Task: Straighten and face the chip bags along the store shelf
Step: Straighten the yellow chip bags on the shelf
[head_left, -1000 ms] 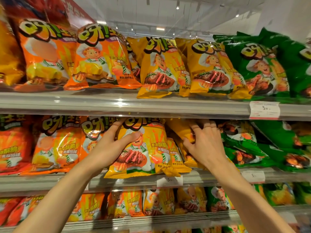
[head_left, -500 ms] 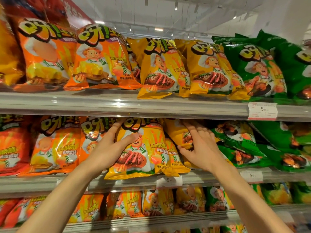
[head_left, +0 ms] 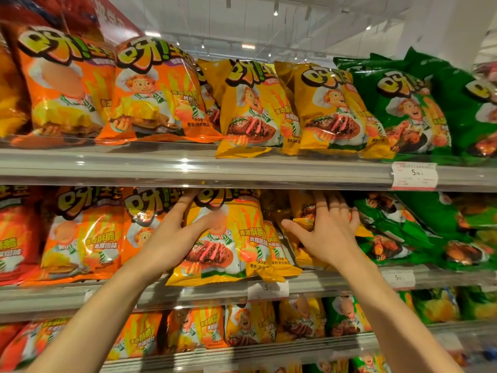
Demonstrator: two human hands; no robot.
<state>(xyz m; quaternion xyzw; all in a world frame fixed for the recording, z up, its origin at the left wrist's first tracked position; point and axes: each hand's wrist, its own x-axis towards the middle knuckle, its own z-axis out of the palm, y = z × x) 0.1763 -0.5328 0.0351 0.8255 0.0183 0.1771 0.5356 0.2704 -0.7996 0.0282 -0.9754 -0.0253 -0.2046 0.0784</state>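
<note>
On the middle shelf (head_left: 53, 294) a yellow chip bag (head_left: 231, 238) stands upright, facing front. My left hand (head_left: 172, 238) grips its left edge, thumb across the front and fingers along the side. To its right, further yellow bags (head_left: 302, 211) lean crooked and sit deeper in the shelf. My right hand (head_left: 330, 232) lies flat on them with straight fingers and the thumb spread to the left. Orange bags (head_left: 86, 238) stand to the left, and green bags (head_left: 390, 238) lie tilted on the right.
The upper shelf (head_left: 188, 165) carries orange, yellow and green bags facing front, some leaning over its rail. Price tags (head_left: 267, 288) hang on the shelf rails. The lower shelf holds smaller bags (head_left: 242, 324) of the same kinds.
My right hand has shifted up and right on the rear yellow bags, and its fingers have flattened. My left hand keeps its hold on the front yellow bag.
</note>
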